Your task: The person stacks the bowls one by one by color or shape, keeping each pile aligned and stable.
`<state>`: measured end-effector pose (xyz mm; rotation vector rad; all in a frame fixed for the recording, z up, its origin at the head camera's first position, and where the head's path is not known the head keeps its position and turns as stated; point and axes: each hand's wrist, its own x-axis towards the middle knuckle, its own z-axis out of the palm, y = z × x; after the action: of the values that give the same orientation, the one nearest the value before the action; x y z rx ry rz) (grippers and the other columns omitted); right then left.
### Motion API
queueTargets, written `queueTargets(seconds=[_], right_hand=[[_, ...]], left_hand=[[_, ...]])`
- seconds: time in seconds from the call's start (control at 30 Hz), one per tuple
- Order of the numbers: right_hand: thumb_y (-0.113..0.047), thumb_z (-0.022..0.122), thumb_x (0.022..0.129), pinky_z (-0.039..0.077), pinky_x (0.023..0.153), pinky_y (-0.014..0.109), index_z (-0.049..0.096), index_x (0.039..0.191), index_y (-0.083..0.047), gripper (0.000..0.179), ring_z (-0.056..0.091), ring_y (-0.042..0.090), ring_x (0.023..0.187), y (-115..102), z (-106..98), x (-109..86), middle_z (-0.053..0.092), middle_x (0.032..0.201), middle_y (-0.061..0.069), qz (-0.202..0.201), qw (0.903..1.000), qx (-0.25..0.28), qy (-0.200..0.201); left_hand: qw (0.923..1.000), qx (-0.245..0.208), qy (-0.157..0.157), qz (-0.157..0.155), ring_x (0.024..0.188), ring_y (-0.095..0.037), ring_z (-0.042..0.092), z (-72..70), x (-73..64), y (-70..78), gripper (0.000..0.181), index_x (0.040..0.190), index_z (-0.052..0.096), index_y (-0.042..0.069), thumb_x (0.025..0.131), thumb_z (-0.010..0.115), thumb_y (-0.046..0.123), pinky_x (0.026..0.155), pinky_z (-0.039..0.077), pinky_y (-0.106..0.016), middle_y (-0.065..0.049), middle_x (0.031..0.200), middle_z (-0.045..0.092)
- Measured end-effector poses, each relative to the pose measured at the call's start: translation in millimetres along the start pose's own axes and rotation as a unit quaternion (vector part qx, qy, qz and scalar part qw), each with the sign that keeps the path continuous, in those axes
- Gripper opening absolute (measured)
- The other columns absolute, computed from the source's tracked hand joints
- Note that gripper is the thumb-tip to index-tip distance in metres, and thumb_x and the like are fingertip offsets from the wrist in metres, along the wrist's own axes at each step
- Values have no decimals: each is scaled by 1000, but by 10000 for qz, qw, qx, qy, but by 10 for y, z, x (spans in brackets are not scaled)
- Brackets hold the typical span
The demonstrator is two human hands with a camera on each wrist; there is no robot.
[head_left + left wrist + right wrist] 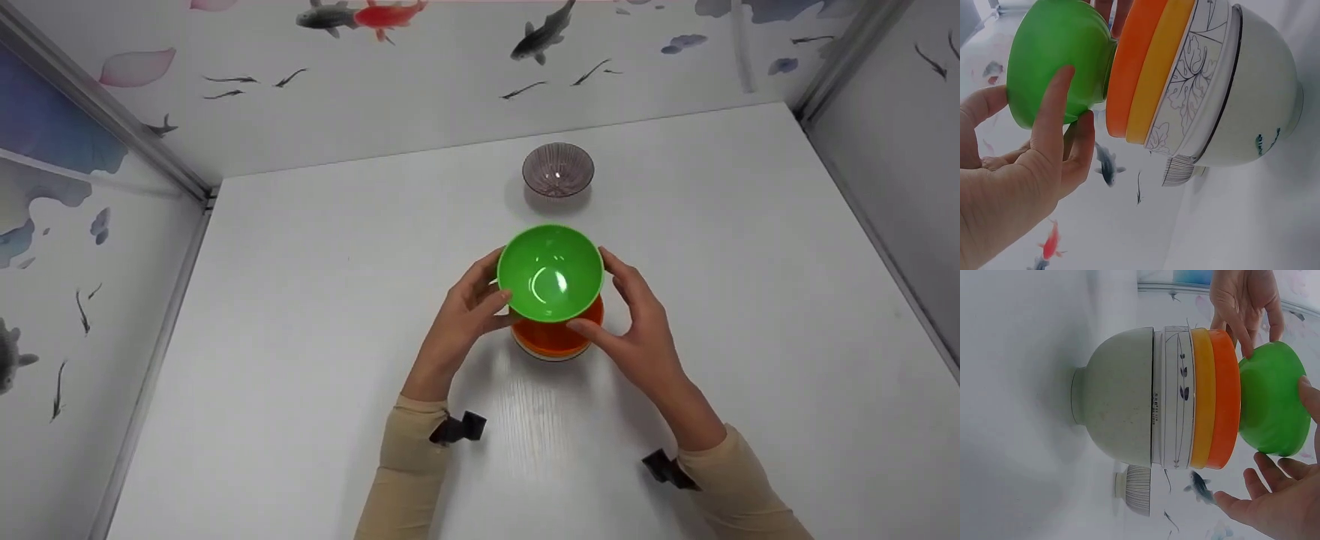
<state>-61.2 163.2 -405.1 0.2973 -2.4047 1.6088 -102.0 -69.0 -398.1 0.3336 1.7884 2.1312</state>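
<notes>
A green bowl (551, 262) is held between both hands just above a stack of nested bowls. My left hand (469, 307) grips its left side, thumb near the rim and fingers beneath. My right hand (637, 330) holds the opposite side, its thumb low at the front. Directly under the green bowl's foot is an orange bowl (1224, 399); whether the two touch, I cannot tell. Below it come a yellow bowl (1203, 399), a white bowl with leaf drawings (1188, 84) and, at the bottom, a pale bowl with a dark rim (1120, 399).
Behind the stack, a small purplish ribbed bowl (559, 169) stands alone on the white table (300, 337). Upright panels with painted fish enclose the back (450, 97) and both sides.
</notes>
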Motion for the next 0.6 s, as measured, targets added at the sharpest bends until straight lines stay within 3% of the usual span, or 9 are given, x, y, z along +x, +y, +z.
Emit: queueTargets(seconds=[0.07, 0.2, 0.4, 0.6], right_hand=[[-14, 84, 80, 35, 119, 54, 41, 151, -9, 83, 42, 21, 143, 15, -7, -6, 49, 151, 6, -30, 10000, -23, 52], [-12, 84, 80, 36, 119, 54, 42, 151, -10, 82, 45, 17, 140, 43, -16, -27, 52, 147, 6, -88, 9999, -31, 82], [-11, 84, 79, 36, 119, 53, 43, 151, -12, 83, 44, 7, 138, 83, -23, -49, 54, 144, 4, -64, 10000, 25, 35], [-12, 85, 79, 35, 119, 54, 44, 150, -14, 82, 42, 6, 139, 154, -34, -88, 51, 146, 4, 4, 9999, 97, -98]], left_hand=[[9999, 124, -68, 50, 134, -28, 52, 12, -13, -3, 62, 155, 34, 12, 99, 59, 15, 94, 59, -42, -10, 155, 41], [9957, 860, -100, 317, 135, -24, 49, 42, -45, -13, 74, 156, 32, 16, 93, 69, 23, 101, 56, -39, -6, 154, 43], [9730, 2226, 172, 587, 137, -19, 43, 89, -90, -66, 92, 157, 30, 21, 82, 82, 34, 112, 45, -43, 1, 151, 46], [9635, 2621, 342, 425, 150, -19, 30, 103, -104, -170, 94, 157, 30, 23, 81, 82, 38, 122, 31, -47, 3, 159, 37]])
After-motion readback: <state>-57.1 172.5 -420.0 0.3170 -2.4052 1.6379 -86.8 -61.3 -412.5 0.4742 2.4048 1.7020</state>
